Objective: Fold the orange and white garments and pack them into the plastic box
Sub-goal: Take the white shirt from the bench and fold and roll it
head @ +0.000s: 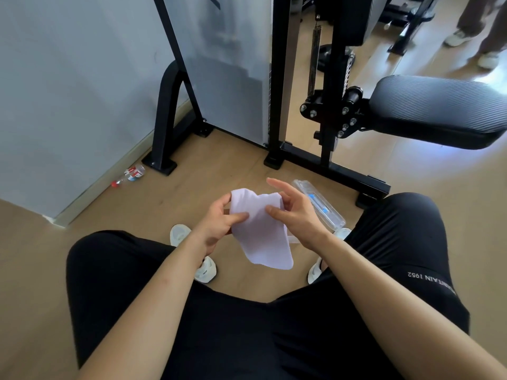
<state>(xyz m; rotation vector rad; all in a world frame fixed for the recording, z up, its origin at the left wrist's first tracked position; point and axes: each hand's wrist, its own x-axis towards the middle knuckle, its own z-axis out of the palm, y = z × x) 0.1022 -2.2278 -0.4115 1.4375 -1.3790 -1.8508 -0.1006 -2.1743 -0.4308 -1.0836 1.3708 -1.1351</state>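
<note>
White garment (260, 231): smooth, limp, sock-shaped; held in the air between the knees.
Left hand (219, 223): pinched on its left edge.
Right hand (299, 215): right edge clamped under thumb.
Plastic box (326, 212): clear, oblong, half hidden.

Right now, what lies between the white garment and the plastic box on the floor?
In the head view, the right hand: it pinches the white garment, and the plastic box shows on the floor just beyond its fingers.
</note>
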